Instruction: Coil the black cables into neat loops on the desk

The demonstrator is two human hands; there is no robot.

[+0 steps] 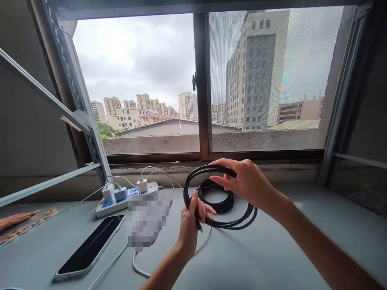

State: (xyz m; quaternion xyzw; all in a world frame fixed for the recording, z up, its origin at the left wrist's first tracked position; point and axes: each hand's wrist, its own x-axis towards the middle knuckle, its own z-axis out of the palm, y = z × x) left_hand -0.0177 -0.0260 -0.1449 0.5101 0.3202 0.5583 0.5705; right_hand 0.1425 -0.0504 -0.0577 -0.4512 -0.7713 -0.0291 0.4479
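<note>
A black cable is wound into a loose loop of several turns, held up above the table. My left hand is closed around the loop's left side, thumb up along the strands. One cable end with a small metal-tipped plug pokes out below that hand. At the upper right of the loop, my right hand grips the strands between thumb and fingers; its palm side is partly hidden. Behind the loop, a second black cable coil lies flat on the table.
To the left lies a phone, with a blurred-out flat object near it. A power strip carries several white chargers, and white cords run across the table. Metal shelf posts flank a window at the back.
</note>
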